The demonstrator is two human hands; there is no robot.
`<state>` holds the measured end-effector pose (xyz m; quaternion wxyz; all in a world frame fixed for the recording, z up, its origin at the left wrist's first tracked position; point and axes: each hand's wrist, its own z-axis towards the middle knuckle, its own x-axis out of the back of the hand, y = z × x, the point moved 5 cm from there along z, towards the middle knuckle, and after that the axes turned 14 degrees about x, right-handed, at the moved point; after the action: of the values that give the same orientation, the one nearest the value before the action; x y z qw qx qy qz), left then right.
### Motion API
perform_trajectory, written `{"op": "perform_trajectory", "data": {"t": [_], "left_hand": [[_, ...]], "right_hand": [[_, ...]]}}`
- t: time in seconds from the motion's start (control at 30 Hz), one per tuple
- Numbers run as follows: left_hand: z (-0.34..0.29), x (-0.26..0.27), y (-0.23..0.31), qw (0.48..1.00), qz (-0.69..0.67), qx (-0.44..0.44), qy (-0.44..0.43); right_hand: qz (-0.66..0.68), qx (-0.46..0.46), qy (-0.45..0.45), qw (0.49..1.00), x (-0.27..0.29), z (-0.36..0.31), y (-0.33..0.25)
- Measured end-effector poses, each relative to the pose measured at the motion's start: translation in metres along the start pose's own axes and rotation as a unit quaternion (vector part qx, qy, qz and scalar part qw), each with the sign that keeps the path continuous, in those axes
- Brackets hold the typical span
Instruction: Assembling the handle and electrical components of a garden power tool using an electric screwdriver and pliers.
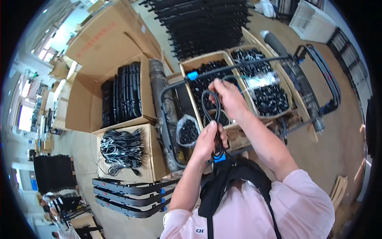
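A black cable (205, 104), bundled into a long narrow loop, stands up from my left hand (207, 140). The fingers of that hand are closed round the lower part of the bundle. My right hand (229, 96) is beside the top of the loop with its fingers curled in and their tips close to the cable. What those fingers pinch is hidden. Below both hands runs a dark rectangular tube frame (171, 81) with a blue piece (192, 75) on its far bar. Another blue piece (219, 158) is just under my left hand.
Beneath the frame are cardboard boxes (184, 67) of small black parts and a clear bag (187, 130) of dark parts. To the left, an open carton (85, 95) holds black bars, and coiled cables (121, 149) lie on another box. Curved dark frames (131, 201) are stacked at lower left; people (59, 207) are beyond.
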<state>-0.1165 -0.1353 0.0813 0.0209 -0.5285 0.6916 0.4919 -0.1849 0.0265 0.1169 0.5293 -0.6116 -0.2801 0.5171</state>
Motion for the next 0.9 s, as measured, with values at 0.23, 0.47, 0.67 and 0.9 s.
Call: {"op": "perform_trajectory", "data": {"t": [0.23,0.47,0.67,0.9], "left_hand": [[0.007,-0.022,-0.04,0.979,-0.066,0.167,-0.101],[-0.01,-0.055,-0.046,0.98,0.014,0.149,-0.129],[-0.011,-0.065,-0.067,0.911,0.389,-0.125,0.055],[-0.076,-0.106,-0.048,0.804,0.529,-0.27,-0.006]], "right_hand": [[0.238,-0.122,0.208,0.941,0.094,0.044,0.017],[0.115,0.005,0.28,0.953,0.148,0.062,-0.065],[-0.188,0.152,0.175,0.955,0.124,0.027,-0.152],[-0.356,0.098,-0.055,0.928,0.084,-0.143,-0.202]]}}
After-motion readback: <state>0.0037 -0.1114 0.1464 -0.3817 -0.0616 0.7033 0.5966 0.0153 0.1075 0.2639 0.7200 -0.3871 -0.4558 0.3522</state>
